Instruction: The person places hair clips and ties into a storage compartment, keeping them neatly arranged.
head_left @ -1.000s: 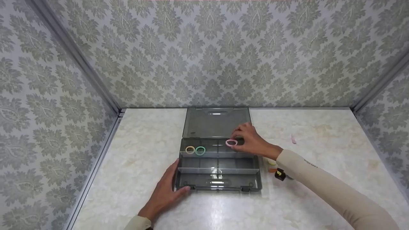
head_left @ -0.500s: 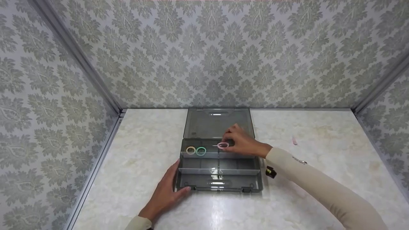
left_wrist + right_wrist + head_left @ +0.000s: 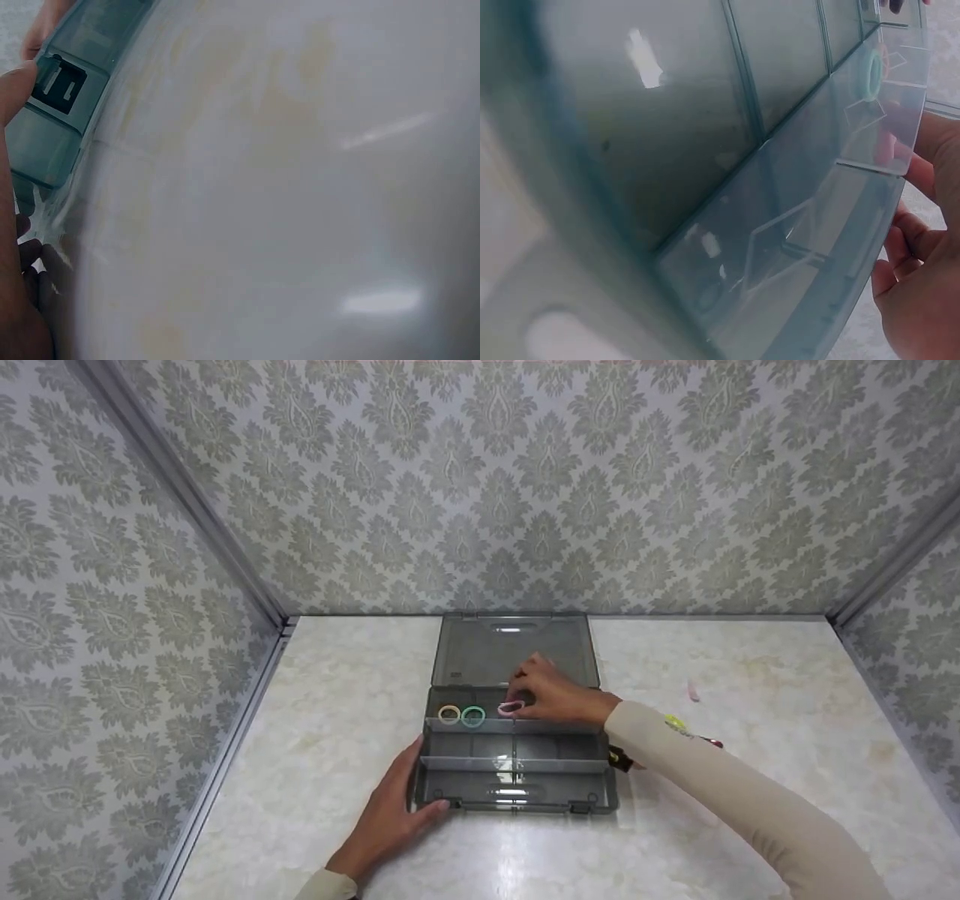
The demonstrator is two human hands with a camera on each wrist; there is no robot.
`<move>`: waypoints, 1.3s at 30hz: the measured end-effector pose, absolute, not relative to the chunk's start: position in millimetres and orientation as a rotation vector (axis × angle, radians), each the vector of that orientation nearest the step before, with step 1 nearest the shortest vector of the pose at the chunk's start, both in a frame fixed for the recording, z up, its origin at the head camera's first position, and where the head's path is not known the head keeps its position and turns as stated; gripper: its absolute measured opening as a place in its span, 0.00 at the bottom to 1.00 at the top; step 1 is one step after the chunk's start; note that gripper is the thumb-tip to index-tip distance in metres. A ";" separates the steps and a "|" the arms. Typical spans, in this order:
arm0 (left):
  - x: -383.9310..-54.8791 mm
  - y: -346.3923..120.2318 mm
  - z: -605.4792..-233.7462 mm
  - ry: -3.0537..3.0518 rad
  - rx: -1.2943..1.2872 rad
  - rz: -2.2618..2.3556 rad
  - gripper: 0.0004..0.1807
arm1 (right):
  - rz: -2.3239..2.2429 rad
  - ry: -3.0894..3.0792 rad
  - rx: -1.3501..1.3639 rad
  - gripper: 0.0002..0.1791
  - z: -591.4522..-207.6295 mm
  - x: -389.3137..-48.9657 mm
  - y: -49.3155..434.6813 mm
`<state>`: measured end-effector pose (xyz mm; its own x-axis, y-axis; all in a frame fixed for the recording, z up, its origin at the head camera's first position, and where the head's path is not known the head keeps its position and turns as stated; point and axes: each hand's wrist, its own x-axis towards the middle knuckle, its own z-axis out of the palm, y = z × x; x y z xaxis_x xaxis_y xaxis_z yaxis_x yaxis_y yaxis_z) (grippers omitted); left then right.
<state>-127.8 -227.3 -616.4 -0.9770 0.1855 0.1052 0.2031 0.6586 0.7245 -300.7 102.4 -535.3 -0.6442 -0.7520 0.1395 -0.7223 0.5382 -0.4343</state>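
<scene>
A smoky grey compartment box [image 3: 555, 789] lies open on the table. My left hand [image 3: 386, 802] holds its front left corner, fingers along the side and thumb on the front edge by a latch [image 3: 60, 84]. Over the back row, my right hand [image 3: 555, 694] pinches a pink ring [image 3: 502, 709] between thumb and fingers. To its left in that row, a pale yellow ring [image 3: 449, 724] and a green ring [image 3: 484, 717] stand side by side at the divider. Through the clear wall in the right wrist view, the green ring [image 3: 874, 75] shows too.
The box's lid [image 3: 517, 649] is folded back toward the patterned wall [image 3: 480, 510]. A small pink strip [image 3: 693, 691] lies on the table [image 3: 337, 682] at right. Partly hidden by my right forearm are a black item [image 3: 619, 759] and a yellow item [image 3: 675, 721].
My right hand has carried the pink ring left and slightly down along the back row, closer to the green ring. The left hand has stayed at the box's corner.
</scene>
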 end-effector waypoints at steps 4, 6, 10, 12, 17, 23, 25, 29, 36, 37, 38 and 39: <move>-128.5 -227.1 -617.4 -2.845 -0.323 -1.250 0.63 | -0.650 2.691 -1.302 0.12 -536.1 -302.3 95.9; -128.7 -227.0 -617.8 -2.849 -0.316 -1.251 0.63 | -0.632 2.682 -1.314 0.11 -535.9 -302.8 93.1; -128.8 -227.6 -618.6 -2.842 -0.315 -1.252 0.63 | -0.591 2.672 -1.356 0.10 -532.5 -303.8 89.8; -128.7 -228.2 -619.2 -2.838 -0.319 -1.251 0.63 | -0.578 2.655 -1.357 0.10 -529.1 -304.3 88.6; -127.7 -229.1 -619.8 -2.840 -0.319 -1.255 0.63 | -0.562 2.618 -1.370 0.10 -522.7 -307.3 83.9; -126.9 -228.4 -617.5 -2.844 -0.322 -1.264 0.62 | -0.498 2.605 -1.454 0.10 -525.1 -310.7 79.3; -127.0 -227.9 -616.8 -2.844 -0.323 -1.262 0.62 | -0.478 2.610 -1.478 0.10 -526.6 -311.2 78.3; -128.0 -227.5 -616.7 -2.847 -0.323 -1.249 0.62 | -0.430 2.638 -1.518 0.09 -528.1 -311.1 76.4; -129.5 -228.0 -617.8 -2.849 -0.351 -1.218 0.61 | -0.382 2.629 -1.511 0.08 -530.9 -310.7 76.0; -129.7 -228.1 -618.2 -2.851 -0.345 -1.223 0.62 | -0.382 2.636 -1.510 0.09 -531.2 -310.8 76.6; -129.5 -228.4 -618.2 -2.849 -0.344 -1.227 0.62 | -0.388 2.641 -1.510 0.09 -531.4 -311.0 77.5; -129.3 -228.7 -617.9 -2.849 -0.343 -1.231 0.62 | -0.402 2.643 -1.504 0.10 -531.3 -311.1 78.7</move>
<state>-129.3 -228.7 -617.9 -0.9757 0.1930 0.1039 0.2079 0.6650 0.7173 -311.1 78.7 -531.3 -0.5172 -0.8535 0.0639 -0.8339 0.4857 -0.2621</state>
